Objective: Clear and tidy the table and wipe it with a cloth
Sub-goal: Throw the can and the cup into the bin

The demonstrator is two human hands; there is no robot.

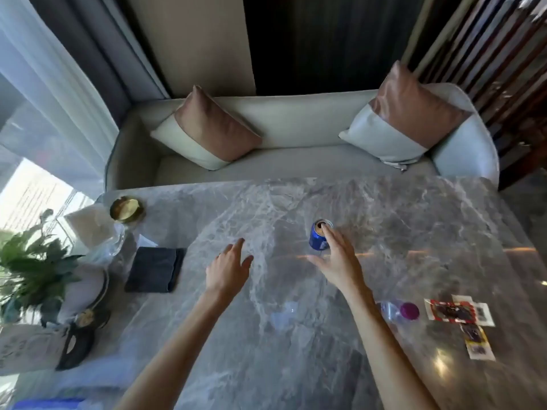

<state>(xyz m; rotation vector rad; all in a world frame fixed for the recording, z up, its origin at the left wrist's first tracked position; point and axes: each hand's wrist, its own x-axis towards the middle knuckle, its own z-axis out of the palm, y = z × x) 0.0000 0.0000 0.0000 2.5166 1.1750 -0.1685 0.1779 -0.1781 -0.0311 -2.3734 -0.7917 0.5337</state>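
Blue can point(317, 241): where does it stand for you?

Upright on the grey marble bench point(414, 220), top open, a little right of the middle and toward the sofa point(296, 119) side. Your right hand point(337, 261) is right at it, with fingers straight and spread and one fingertip over the rim, gripping nothing. Whether the fingertip touches the can, I cannot tell.

And your left hand?

Your left hand point(229, 267) hangs over bare marble to the left of the can, apart from it. Its fingers are relaxed and loosely spread, and it holds nothing.

Where is the cloth?

A dark folded cloth point(154, 269) lies flat near the bench's left edge, just left of your left hand and untouched.

What else lies on the bench?

A clear plastic bottle point(390, 310) with a purple cap lies on its side beside your right forearm. Just right of it are printed wrappers point(455, 313). A gold dish point(127, 209) sits at the far left corner, and a potted plant point(32, 261) stands nearer you along that edge.
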